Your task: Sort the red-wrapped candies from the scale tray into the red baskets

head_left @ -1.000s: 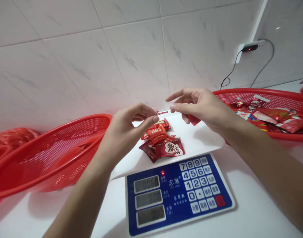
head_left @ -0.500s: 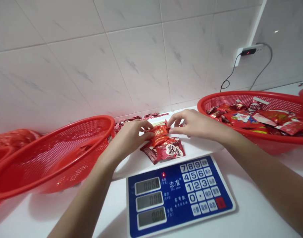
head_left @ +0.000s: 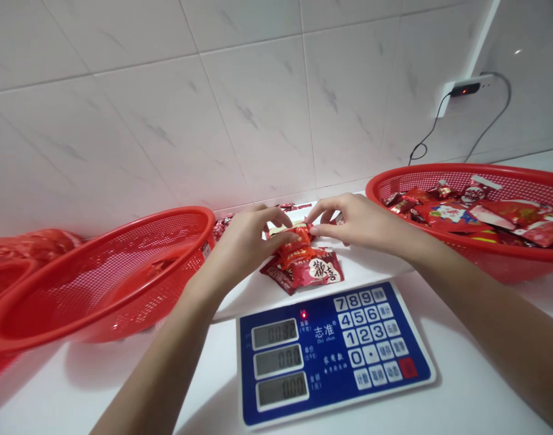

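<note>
A small heap of red wrapped candies (head_left: 297, 244) lies on the white scale platform (head_left: 371, 263), on top of a larger dark red printed packet (head_left: 308, 272). My left hand (head_left: 247, 244) pinches the top of the heap, thumb and forefinger closed on a red candy. My right hand (head_left: 353, 220) sits at the heap's right side, fingers apart, its fingertips beside the candies. Below the platform is the blue keypad and display panel of the digital scale (head_left: 335, 356).
A red mesh basket (head_left: 457, 171) full of red packets stands at right. Another red mesh basket (head_left: 168, 220) leans at left, with more red baskets behind it. Loose wrapped candies (head_left: 222, 228) lie along the tiled wall, which carries a plugged-in socket device (head_left: 462, 89).
My hands have come down from above the heap onto it, and the right hand no longer holds the red packet it held a second ago. The camera view has shifted slightly.
</note>
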{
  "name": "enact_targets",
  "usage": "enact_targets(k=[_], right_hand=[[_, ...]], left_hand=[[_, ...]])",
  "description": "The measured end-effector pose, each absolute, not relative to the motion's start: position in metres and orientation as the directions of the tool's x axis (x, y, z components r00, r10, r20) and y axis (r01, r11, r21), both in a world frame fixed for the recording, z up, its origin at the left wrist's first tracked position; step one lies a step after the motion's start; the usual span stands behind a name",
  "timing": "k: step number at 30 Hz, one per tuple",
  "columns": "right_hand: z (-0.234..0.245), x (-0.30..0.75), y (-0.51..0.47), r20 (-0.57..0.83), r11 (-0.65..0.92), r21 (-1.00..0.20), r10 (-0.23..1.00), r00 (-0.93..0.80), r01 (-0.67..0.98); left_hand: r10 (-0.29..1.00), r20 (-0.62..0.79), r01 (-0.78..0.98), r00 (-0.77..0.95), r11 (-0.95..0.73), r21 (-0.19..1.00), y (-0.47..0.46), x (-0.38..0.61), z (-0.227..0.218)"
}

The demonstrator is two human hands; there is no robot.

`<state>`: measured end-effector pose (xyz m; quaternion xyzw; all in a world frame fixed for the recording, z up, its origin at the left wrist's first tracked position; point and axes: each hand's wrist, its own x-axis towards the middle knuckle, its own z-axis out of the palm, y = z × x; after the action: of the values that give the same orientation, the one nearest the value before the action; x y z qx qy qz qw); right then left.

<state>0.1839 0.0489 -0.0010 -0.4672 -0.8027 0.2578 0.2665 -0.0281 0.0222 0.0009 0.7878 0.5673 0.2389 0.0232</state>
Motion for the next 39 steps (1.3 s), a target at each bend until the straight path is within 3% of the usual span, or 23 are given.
enact_targets(k=[5,16,20,24,27,30,39], right_hand=[[-0.001,0.183,0.047,0.19,0.44,-0.663,0.881,-0.433,0.605],[0.0,0.184,0.047,0.199,0.458,-0.671,0.868,-0.454,0.583],[-0.001,0.184,0.048,0.186,0.435,-0.71,0.874,-0.448,0.554],[0.003,0.183,0.043,0.194,0.398,-0.856,0.839,-0.509,0.331],[0.013,0.182,0.029,0.265,0.408,-0.9,0.794,-0.547,0.156],[0.022,0.182,0.012,0.35,0.479,-0.865,0.79,-0.503,0.151],[0.022,0.183,0.006,0.373,0.547,-0.808,0.764,-0.527,0.221]], left_hand=[[0.907,0.241,0.867,0.346,-0.407,0.287,0.022,-0.021,-0.004],[0.917,0.109,0.821,0.383,-0.392,0.414,0.018,-0.023,-0.005],[0.931,0.138,0.747,0.338,-0.354,0.563,0.017,-0.023,-0.002],[0.911,0.374,0.376,0.175,-0.413,0.829,0.012,-0.019,0.007],[0.843,0.536,0.194,0.055,-0.535,0.822,-0.001,-0.012,0.015],[0.811,0.579,0.22,0.088,-0.583,0.782,-0.017,-0.007,0.024],[0.857,0.482,0.27,0.182,-0.515,0.814,-0.016,-0.014,0.028]])
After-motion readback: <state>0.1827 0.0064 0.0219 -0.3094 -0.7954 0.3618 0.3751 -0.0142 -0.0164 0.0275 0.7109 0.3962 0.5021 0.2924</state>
